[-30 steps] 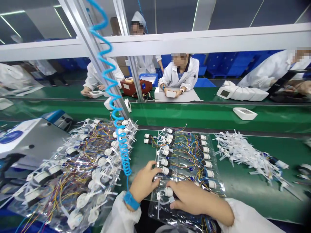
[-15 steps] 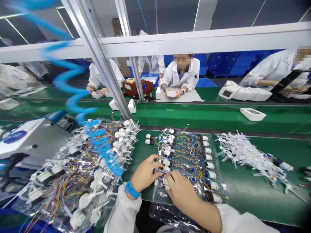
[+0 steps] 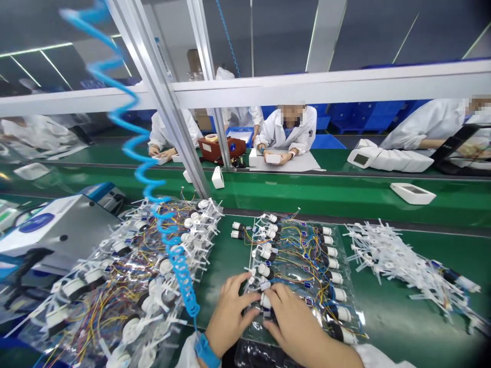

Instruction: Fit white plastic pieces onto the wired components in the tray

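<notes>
On the green bench, my left hand (image 3: pixel 233 309) has its thumb and fingers curved around the left end of a small white cylindrical part (image 3: pixel 265 300), which looks like a little motor. My right hand (image 3: pixel 289 317) grips the same part from the other side, its fingertips covering much of it. Rows of similar white-and-black cylinders (image 3: pixel 332 263) lie on a clear plastic sheet (image 3: pixel 282 335), joined by yellow, red and blue wires (image 3: pixel 287 276). Around my left wrist is a blue band (image 3: pixel 207 351).
A coiled blue hose (image 3: pixel 178 260) hangs left of my hands, over more wired parts (image 3: pixel 132 332). White plastic ties (image 3: pixel 391 255) are heaped on the right. A grey-blue machine (image 3: pixel 65 225) stands left. Beyond the metal post (image 3: pixel 169 97), co-workers (image 3: pixel 287 130) sit across the green conveyor (image 3: pixel 307 186).
My view has tilted, so the bench sits lower in the picture. My hands stay at the near left of the sheet, with the fingers shifted slightly around the part. The hose swung right.
</notes>
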A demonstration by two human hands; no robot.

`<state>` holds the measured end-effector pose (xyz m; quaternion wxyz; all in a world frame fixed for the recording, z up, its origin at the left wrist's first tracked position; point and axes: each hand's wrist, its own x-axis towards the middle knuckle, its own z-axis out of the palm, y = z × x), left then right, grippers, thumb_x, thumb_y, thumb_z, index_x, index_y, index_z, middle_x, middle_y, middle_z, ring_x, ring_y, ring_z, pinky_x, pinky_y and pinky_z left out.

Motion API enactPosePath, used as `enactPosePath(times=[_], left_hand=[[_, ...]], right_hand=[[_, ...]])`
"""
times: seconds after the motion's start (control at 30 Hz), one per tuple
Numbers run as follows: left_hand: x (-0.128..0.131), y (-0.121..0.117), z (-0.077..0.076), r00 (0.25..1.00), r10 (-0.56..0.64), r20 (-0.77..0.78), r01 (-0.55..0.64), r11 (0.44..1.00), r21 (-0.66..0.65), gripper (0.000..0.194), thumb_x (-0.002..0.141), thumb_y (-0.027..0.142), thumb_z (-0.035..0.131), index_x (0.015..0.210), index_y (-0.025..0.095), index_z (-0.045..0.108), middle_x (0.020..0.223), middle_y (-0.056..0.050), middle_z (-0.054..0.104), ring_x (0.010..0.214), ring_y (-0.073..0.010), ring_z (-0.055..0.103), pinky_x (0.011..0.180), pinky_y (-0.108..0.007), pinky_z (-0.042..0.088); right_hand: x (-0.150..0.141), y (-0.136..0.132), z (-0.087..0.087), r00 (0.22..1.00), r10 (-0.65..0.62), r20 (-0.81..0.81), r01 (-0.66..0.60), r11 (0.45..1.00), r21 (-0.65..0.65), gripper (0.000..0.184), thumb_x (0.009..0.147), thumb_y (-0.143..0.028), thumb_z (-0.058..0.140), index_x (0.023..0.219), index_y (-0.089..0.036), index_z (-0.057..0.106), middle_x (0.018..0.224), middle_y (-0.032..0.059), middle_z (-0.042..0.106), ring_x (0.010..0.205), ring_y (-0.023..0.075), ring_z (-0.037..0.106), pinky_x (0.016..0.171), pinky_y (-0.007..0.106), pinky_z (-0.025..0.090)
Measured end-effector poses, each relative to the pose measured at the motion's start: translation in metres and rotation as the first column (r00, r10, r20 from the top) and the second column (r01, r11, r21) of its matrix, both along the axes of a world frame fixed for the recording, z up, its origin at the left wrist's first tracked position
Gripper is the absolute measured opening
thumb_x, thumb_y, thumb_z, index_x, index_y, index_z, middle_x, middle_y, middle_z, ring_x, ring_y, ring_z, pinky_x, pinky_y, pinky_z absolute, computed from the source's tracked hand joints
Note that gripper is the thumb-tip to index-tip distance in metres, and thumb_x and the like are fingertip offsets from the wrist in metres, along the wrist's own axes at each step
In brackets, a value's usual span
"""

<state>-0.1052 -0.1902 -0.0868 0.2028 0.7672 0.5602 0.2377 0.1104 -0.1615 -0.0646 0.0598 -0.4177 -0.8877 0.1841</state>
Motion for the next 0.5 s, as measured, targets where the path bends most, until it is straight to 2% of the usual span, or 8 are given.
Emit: enactPosePath(times=[0.1,0.2,0.27,0.37,0.43,0.5], left_hand=[[0.002,0.003,0.003,0.999,0.018,-0.028,-0.018,1.000,0.002,0.026,0.084,0.020,0.076,0.108,0.031,0.074,0.146,-0.009,0.049,0.131,-0.0366,0.047,0.106,-0.059,0.045],[0.004,0.005,0.003,0.998,0.045,-0.033,-0.045,0.999,-0.008,0.021,0.081,0.020,0.080,0.100,0.028,0.075,0.146,-0.009,0.051,0.130,-0.0365,0.048,0.105,-0.057,0.046],[0.004,0.004,0.002,0.998,0.066,-0.014,-0.066,0.998,-0.019,0.019,0.081,0.023,0.081,0.098,0.027,0.075,0.145,-0.010,0.052,0.130,-0.0363,0.050,0.105,-0.057,0.047],[0.000,0.000,-0.005,0.997,0.067,0.047,-0.066,0.998,-0.013,0.030,0.081,0.037,0.082,0.110,0.030,0.074,0.147,-0.011,0.050,0.130,-0.0359,0.051,0.107,-0.056,0.047],[-0.006,-0.006,-0.011,0.993,0.038,0.115,-0.040,0.999,0.016,0.039,0.084,0.050,0.075,0.119,0.033,0.072,0.152,-0.011,0.046,0.131,-0.0354,0.052,0.109,-0.056,0.047],[-0.013,-0.013,-0.016,0.983,0.021,0.181,-0.030,0.998,0.047,0.039,0.090,0.056,0.066,0.121,0.033,0.072,0.154,-0.012,0.043,0.132,-0.0344,0.052,0.110,-0.053,0.047]], right_hand=[[0.006,0.004,0.000,1.000,0.004,0.006,-0.004,1.000,-0.008,0.037,0.090,-0.013,0.069,0.125,-0.022,0.062,0.116,0.0090,0.060,0.104,0.0318,0.059,0.087,0.046,0.053],[0.004,0.010,-0.002,1.000,0.003,0.028,-0.003,1.000,0.013,0.029,0.089,-0.021,0.079,0.115,-0.025,0.068,0.109,0.0057,0.062,0.100,0.0316,0.060,0.087,0.049,0.052],[0.000,0.012,-0.005,1.000,0.003,0.031,-0.004,1.000,0.024,0.031,0.084,-0.026,0.085,0.112,-0.025,0.070,0.106,0.0056,0.063,0.099,0.0326,0.060,0.087,0.051,0.051],[-0.002,0.013,-0.004,0.999,0.006,0.034,-0.007,1.000,0.030,0.036,0.082,-0.026,0.087,0.114,-0.024,0.071,0.108,0.0075,0.064,0.101,0.0345,0.060,0.087,0.052,0.052],[0.003,0.012,0.003,0.999,0.027,0.018,-0.027,1.000,-0.009,0.043,0.082,-0.025,0.086,0.122,-0.023,0.069,0.112,0.0095,0.064,0.104,0.0352,0.060,0.090,0.052,0.052],[0.011,0.012,0.018,0.999,0.054,-0.003,-0.054,0.993,-0.108,0.053,0.082,-0.022,0.083,0.132,-0.022,0.066,0.120,0.0118,0.064,0.110,0.0360,0.060,0.096,0.052,0.051]])
